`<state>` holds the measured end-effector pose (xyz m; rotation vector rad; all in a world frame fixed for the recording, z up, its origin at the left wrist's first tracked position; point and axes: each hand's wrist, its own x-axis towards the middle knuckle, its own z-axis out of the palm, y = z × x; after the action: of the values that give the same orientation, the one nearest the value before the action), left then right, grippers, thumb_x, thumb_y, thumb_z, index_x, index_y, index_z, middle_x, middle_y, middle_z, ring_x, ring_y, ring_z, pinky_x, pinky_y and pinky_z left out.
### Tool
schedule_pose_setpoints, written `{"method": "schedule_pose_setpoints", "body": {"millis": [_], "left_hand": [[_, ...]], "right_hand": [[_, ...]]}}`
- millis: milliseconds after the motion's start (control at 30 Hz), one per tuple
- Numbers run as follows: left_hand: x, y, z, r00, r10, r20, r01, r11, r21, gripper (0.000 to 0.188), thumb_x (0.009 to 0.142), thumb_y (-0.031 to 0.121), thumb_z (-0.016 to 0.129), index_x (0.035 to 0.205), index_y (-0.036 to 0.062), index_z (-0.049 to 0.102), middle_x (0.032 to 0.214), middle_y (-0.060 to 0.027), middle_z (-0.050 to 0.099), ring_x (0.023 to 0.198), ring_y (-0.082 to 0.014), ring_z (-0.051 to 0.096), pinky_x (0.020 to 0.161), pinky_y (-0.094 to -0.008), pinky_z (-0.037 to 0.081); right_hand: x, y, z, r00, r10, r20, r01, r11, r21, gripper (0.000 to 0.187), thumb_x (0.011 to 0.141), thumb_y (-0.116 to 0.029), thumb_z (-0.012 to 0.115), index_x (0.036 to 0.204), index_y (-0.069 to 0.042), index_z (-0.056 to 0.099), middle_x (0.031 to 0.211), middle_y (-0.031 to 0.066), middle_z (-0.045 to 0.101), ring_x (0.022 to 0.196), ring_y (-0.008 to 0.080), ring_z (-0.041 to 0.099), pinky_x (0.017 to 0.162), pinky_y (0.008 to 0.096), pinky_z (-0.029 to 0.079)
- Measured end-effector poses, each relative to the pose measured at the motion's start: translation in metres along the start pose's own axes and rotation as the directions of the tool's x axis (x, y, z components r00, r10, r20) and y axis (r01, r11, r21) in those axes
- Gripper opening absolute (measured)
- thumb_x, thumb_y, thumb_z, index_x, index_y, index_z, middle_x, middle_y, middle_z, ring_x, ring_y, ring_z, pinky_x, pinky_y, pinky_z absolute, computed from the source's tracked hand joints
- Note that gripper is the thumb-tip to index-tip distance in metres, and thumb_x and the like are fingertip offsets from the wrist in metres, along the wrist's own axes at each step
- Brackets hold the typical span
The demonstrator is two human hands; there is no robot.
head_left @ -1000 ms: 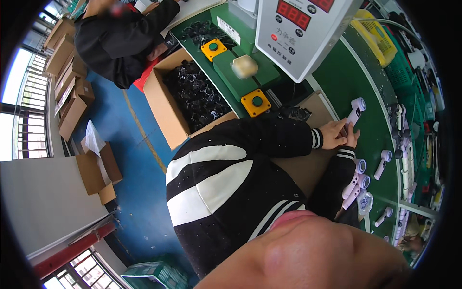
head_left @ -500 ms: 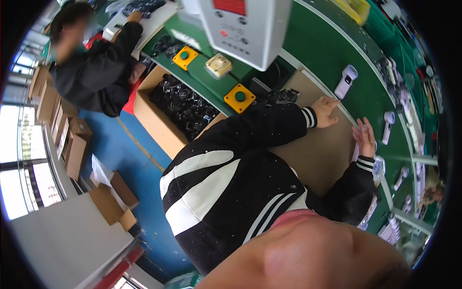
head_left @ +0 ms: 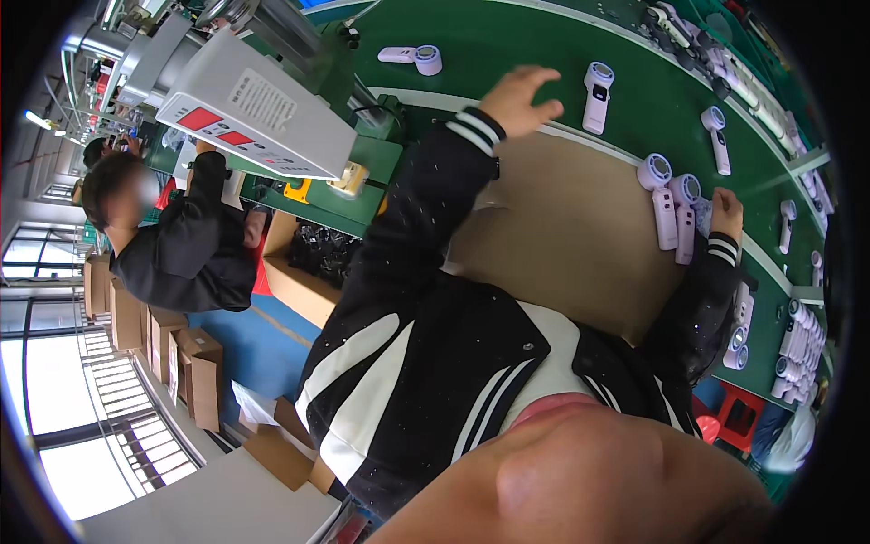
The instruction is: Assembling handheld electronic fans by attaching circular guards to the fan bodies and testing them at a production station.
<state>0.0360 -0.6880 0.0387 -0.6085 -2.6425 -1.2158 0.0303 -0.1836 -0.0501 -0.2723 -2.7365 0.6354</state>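
Note:
My left hand [head_left: 521, 102] is raised over the green conveyor's near edge, fingers apart and nothing in them. It hangs between two pale lilac handheld devices with round heads: one lying device [head_left: 412, 57] to its left and another device [head_left: 597, 98] to its right. At the right side of the brown board, my right hand [head_left: 728, 216] has its fingers bent and close together; whatever they hold, if anything, is hidden. Beside it are two more such devices, a nearer-left one [head_left: 664, 213] and its neighbour [head_left: 686, 238], touching. A bluish clear scrap [head_left: 703, 216] shows next to my right fingers.
A grey-white machine head [head_left: 263, 107] with red displays stands at the left. Below it, a cardboard box [head_left: 304, 288] holds black parts. The brown board [head_left: 553, 236] lies before me. More devices [head_left: 716, 140] rest along the green conveyor [head_left: 507, 41]. A co-worker in black [head_left: 186, 254] sits at the left.
My view has turned. My left hand has lifted away from the board's edge and out over the conveyor. The two devices beside my right hand now show plainly; my right fingers have bent.

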Motion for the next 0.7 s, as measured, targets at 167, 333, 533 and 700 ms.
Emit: {"method": "schedule_pose_setpoints", "body": {"millis": [167, 333, 533, 700], "left_hand": [[0.055, -0.104, -0.026, 0.853, -0.415, -0.316, 0.521, 0.706, 0.479, 0.073, 0.077, 0.049, 0.059, 0.137, 0.0119, 0.041, 0.144, -0.0268, 0.023, 0.126, -0.0444, 0.032, 0.099, -0.0523, 0.037], [0.054, -0.200, -0.047, 0.664, -0.540, -0.517, 0.743, 0.398, 0.538, 0.057, 0.077, 0.043, 0.061, 0.121, 0.0106, 0.049, 0.126, -0.0217, 0.031, 0.111, -0.0383, 0.034, 0.087, -0.0458, 0.039], [0.045, -0.204, -0.035, 0.638, -0.430, -0.639, 0.764, 0.462, 0.451, 0.068, 0.071, 0.053, 0.066, 0.124, 0.0141, 0.047, 0.121, -0.0244, 0.036, 0.103, -0.0425, 0.045, 0.082, -0.0492, 0.045], [0.038, -0.202, -0.050, 0.646, -0.569, -0.509, 0.754, 0.576, 0.314, 0.069, 0.069, 0.044, 0.073, 0.127, 0.0176, 0.046, 0.118, -0.0246, 0.045, 0.101, -0.0428, 0.052, 0.084, -0.0474, 0.048]], "right_hand": [[-0.011, -0.003, 0.014, 0.938, 0.068, -0.339, -0.086, 0.996, -0.039, 0.015, 0.080, -0.021, 0.059, 0.088, -0.012, 0.068, 0.081, 0.0050, 0.064, 0.074, 0.0241, 0.058, 0.071, 0.0331, 0.046], [-0.005, 0.025, 0.021, 0.964, 0.099, -0.246, -0.086, 0.994, 0.062, 0.012, 0.078, -0.018, 0.059, 0.083, -0.010, 0.066, 0.074, 0.0043, 0.062, 0.068, 0.0235, 0.058, 0.066, 0.0344, 0.046], [-0.014, 0.038, 0.010, 0.997, 0.069, -0.028, -0.066, 0.994, 0.090, 0.010, 0.079, -0.017, 0.060, 0.082, -0.009, 0.065, 0.072, 0.0045, 0.062, 0.066, 0.0218, 0.057, 0.063, 0.0339, 0.045], [-0.020, 0.022, 0.009, 1.000, -0.013, 0.014, 0.012, 0.995, 0.096, 0.010, 0.081, -0.016, 0.061, 0.083, -0.007, 0.065, 0.073, 0.0044, 0.062, 0.065, 0.0200, 0.056, 0.063, 0.0321, 0.045]]}}
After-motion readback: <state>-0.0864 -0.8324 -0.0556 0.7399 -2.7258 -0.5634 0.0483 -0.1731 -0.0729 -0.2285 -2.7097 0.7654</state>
